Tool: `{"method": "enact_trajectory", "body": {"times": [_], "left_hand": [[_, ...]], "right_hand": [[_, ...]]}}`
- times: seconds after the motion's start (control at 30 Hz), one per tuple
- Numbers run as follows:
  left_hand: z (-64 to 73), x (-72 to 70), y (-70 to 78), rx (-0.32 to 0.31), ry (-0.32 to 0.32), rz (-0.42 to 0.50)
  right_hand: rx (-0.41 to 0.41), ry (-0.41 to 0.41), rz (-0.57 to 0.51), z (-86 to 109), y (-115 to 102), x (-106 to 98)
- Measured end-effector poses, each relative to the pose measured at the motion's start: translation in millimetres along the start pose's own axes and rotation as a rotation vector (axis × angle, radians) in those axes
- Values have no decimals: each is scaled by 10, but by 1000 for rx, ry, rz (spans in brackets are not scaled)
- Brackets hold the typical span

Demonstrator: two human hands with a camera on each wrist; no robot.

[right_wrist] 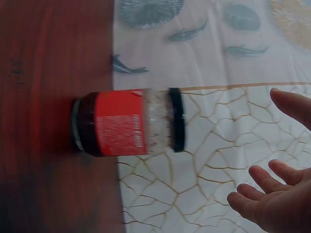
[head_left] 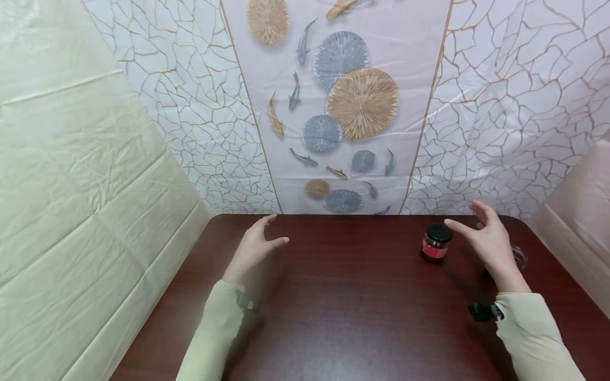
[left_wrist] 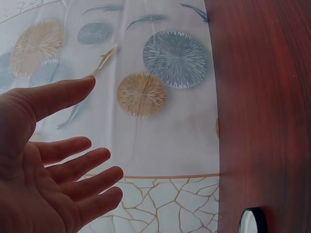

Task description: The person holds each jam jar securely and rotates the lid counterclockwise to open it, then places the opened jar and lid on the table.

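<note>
A glass jar (head_left: 436, 243) with a black lid and a red label stands upright on the right part of the table. Dark contents fill its lower part; the right wrist view shows the same jar (right_wrist: 121, 123) sideways. My right hand (head_left: 491, 243) hovers just right of the jar, thumb and fingers spread apart and holding nothing. Over the table's left side, my left hand (head_left: 252, 246) is held up with its thumb away from its fingers. The left wrist view shows that palm (left_wrist: 43, 194) with nothing in it.
Partly hidden behind my right wrist is a clear round object (head_left: 520, 257), its kind unclear. A black-rimmed white round thing (left_wrist: 253, 221) shows at the left wrist view's bottom edge. Patterned cloth (head_left: 343, 174) hangs behind the dark red wooden table (head_left: 343, 296).
</note>
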State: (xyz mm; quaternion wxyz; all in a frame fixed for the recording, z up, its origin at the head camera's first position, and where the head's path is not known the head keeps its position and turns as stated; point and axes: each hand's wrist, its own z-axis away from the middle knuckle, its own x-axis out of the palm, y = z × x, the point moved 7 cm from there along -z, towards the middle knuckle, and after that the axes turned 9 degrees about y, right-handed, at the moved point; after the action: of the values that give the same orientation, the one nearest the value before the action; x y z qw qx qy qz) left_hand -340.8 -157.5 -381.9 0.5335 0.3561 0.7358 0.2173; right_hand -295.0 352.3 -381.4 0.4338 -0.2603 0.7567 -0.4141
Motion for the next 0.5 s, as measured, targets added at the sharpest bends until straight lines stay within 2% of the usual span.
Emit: {"method": "enact_trajectory", "body": {"times": [0.5], "left_hand": [[-6,141,0,0,-27,17]], "right_hand": [[65,-119,-18,-13,369,365]]}}
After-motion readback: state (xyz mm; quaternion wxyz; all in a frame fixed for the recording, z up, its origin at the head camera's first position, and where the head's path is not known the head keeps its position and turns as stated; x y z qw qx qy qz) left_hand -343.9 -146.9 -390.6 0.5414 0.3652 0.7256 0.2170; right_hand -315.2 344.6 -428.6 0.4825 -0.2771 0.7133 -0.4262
